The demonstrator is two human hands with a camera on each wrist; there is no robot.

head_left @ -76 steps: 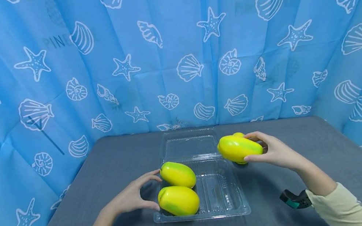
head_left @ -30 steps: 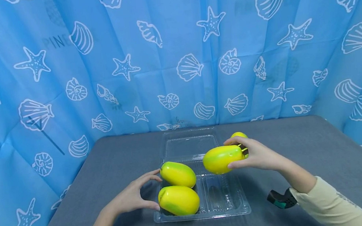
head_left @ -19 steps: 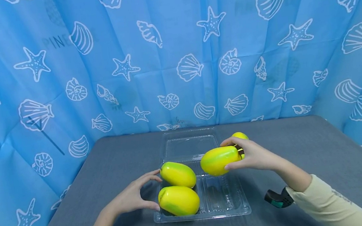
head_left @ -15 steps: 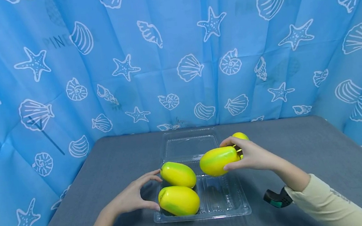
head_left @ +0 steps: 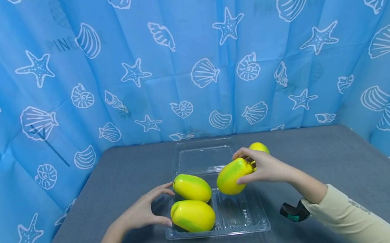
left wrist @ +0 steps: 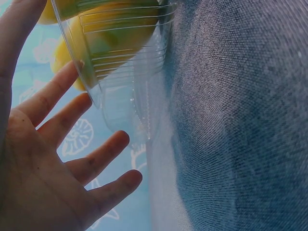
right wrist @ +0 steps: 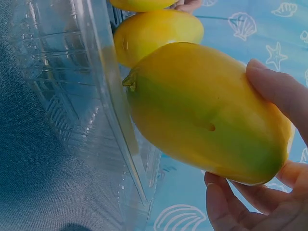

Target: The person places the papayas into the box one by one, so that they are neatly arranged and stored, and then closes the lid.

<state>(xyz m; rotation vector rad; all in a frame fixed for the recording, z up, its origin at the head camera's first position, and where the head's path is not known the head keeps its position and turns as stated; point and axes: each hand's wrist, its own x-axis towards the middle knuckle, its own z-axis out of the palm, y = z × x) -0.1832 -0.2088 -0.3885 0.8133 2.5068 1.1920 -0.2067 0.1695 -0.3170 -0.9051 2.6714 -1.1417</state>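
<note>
My right hand (head_left: 267, 167) grips a yellow papaya (head_left: 232, 177) with a green streak, thumb on one side and fingers on the other. It is held tilted above the right half of a clear plastic clamshell box (head_left: 242, 229). Its stem nub points toward the box in the right wrist view, where the papaya (right wrist: 207, 110) hangs beside the rim. Two more papayas lie in the box's left half, a rear papaya (head_left: 192, 188) and a front papaya (head_left: 192, 216). My left hand (head_left: 140, 210) is at the box's left side, fingers spread, fingertips at the rim and fruit.
Behind my right hand another yellow fruit (head_left: 259, 147) is partly hidden on the grey table (head_left: 135, 163). The box's clear lid (head_left: 204, 158) lies folded back toward the blue curtain (head_left: 188, 59). Black devices are strapped at both wrists.
My right hand has carried the papaya left and slightly down, from beside the box to above its right half, and tilted it. The left hand and the two boxed papayas have stayed in place.
</note>
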